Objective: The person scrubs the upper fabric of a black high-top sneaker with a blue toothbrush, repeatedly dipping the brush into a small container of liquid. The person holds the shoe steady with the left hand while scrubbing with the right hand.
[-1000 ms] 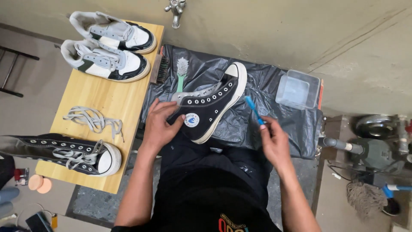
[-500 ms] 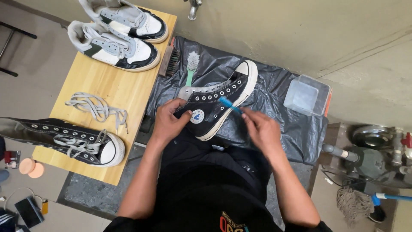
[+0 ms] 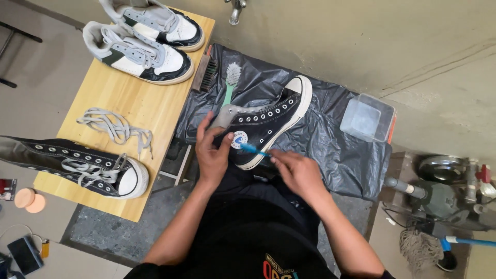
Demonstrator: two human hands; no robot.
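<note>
The black high-top sneaker lies on its side on the black plastic sheet, its white toe cap pointing far and right and its ankle end near you. Your left hand is curled around the ankle end, fingers wrapped over the collar and thumb beside the round ankle patch, holding the shoe steady. Your right hand is pinched narrow on the handle of a small blue brush, whose tip touches the shoe's side just beside the patch, close to the white sole edge.

Half a second ago the blue brush sat farther up the shoe's side, above the patch; now it has come nearer to you and lower, and your right hand has drawn closer to your body. A second ago that hand held the brush out to the right, clear of the shoe. Your left hand keeps its hold on the ankle throughout.

Just far of the shoe's collar lies a green-handled brush with pale bristles, and left of it a wooden brush at the sheet's edge. A clear plastic tub stands on the sheet to the right. On the wooden worktop to the left sit a pair of white and black sneakers at the far end, loose grey laces in the middle, and the other black high-top with grey laces at the near end.
</note>
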